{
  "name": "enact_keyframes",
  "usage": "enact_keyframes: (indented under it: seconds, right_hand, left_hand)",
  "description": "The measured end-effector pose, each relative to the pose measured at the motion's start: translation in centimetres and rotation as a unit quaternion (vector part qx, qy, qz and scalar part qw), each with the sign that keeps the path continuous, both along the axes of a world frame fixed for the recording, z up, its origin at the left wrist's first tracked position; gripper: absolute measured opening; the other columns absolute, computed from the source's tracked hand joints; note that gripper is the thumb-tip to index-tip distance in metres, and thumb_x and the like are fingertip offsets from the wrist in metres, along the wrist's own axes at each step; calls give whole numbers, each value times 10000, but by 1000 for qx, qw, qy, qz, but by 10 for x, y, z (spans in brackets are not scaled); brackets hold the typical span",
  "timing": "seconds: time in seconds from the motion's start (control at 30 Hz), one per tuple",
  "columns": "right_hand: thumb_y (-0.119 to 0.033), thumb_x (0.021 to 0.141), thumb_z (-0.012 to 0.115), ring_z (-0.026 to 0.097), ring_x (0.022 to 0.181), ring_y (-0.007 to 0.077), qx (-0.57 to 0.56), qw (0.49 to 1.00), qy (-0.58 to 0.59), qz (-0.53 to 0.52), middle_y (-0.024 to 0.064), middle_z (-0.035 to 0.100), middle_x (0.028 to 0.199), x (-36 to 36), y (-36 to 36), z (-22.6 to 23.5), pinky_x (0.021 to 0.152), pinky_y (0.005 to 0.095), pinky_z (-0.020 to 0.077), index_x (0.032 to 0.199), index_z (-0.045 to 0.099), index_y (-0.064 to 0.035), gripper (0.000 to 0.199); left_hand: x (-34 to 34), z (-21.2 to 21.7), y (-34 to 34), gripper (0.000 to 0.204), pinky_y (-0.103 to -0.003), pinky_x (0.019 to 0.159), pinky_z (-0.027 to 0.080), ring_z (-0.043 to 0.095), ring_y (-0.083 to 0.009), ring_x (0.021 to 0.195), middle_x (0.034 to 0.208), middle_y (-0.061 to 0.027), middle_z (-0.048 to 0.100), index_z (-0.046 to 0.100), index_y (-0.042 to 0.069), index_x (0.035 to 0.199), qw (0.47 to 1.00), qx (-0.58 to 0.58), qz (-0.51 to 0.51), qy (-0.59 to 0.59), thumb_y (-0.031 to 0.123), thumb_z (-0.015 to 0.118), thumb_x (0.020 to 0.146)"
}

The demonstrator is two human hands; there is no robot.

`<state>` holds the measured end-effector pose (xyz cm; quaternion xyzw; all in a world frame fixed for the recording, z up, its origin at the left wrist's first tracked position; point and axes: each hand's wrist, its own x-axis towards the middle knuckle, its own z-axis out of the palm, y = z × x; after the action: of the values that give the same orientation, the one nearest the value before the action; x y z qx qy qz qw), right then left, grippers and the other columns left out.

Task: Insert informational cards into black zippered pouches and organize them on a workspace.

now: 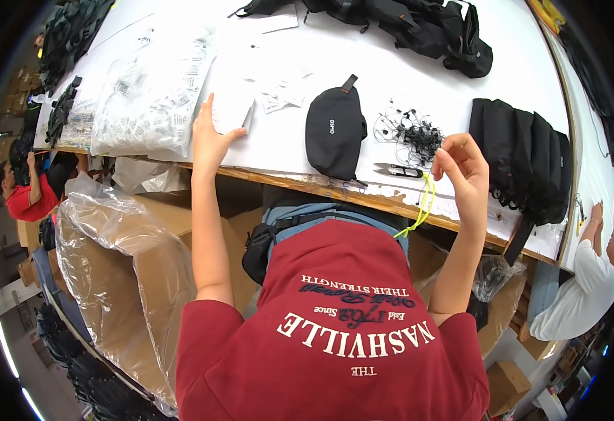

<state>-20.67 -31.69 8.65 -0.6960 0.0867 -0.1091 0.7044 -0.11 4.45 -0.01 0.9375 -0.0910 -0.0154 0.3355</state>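
My left hand (213,137) is open, thumb and fingers spread, at the table's near edge beside a stack of white paper slips (235,112). My right hand (467,172) is raised by the near edge with its fingers curled into a pinch; anything between the fingertips is too small to make out. Just left of it lies a tangled pile of thin black strings (419,135). Thread snips (399,170) rest below the pile, and a yellow-green cord (427,203) runs from them toward my waist. Between my hands lies a black zippered pouch (333,132).
A clear bag of white tags (149,98) lies to the left, with loose tags (279,96) nearer the middle. Black pouches stand in a row (521,144) at right; black bags (426,28) lie at the far side. Plastic-covered cartons (124,259) stand below the edge. Other people are at both sides.
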Motion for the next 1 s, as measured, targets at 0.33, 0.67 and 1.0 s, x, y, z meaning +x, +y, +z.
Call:
enact_keyframes:
  seconds: [0.33, 0.67, 1.0]
  right_hand:
    - [-64, 884, 608, 512, 622, 59, 11, 1000, 15, -18, -9, 534, 700, -8, -2, -12, 560, 198, 393, 890, 543, -32, 72]
    - [-73, 882, 615, 496, 608, 55, 28, 999, 10, -43, -12, 529, 700, -18, -10, -18, 557, 196, 382, 900, 550, -34, 78]
    - [-68, 878, 615, 494, 598, 55, 24, 998, 17, -49, -11, 528, 694, -20, -11, -25, 548, 195, 382, 892, 552, -30, 75]
  left_hand:
    - [5, 3, 4, 855, -370, 1024, 362, 430, -292, 1246, 1356, -206, 419, 358, 41, 1395, 995, -97, -3, -19, 152, 791, 666]
    - [15, -4, -1, 853, -429, 1003, 341, 363, -304, 1190, 1139, -147, 467, 394, 30, 1339, 994, 18, 77, -70, 214, 821, 623]
    - [53, -32, 17, 452, -331, 741, 469, 589, -232, 800, 879, -132, 621, 559, -28, 1027, 997, -40, 69, 2, 177, 779, 689]
